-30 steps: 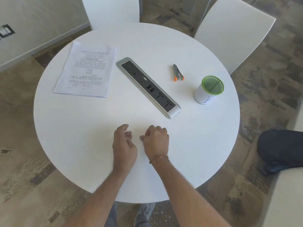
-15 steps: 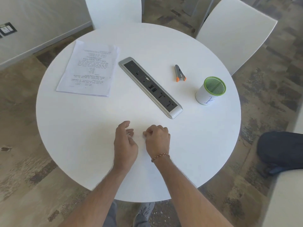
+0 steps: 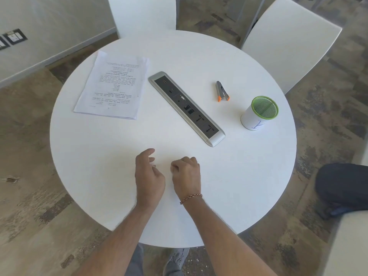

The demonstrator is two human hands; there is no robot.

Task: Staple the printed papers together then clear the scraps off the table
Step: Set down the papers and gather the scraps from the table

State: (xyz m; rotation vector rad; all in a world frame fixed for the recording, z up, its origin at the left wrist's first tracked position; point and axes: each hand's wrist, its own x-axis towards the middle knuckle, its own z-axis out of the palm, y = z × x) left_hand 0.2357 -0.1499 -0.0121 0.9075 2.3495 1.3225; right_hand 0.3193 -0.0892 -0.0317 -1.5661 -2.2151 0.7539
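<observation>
Round white worktop (image 3: 111,156) carries our papers (image 3: 111,86) and stapler (image 3: 222,91); our left hand (image 3: 149,176) lies relaxed, right hand (image 3: 187,176) clenched, both empty.

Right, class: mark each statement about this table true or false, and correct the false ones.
1. The stapler lies on the printed papers. False: it lies on the bare table, across the power strip from them.
2. The green-rimmed cup stands upright. True.
3. The right hand holds the stapler. False: it holds nothing visible.
4. The left hand is near the right hand. True.
</observation>
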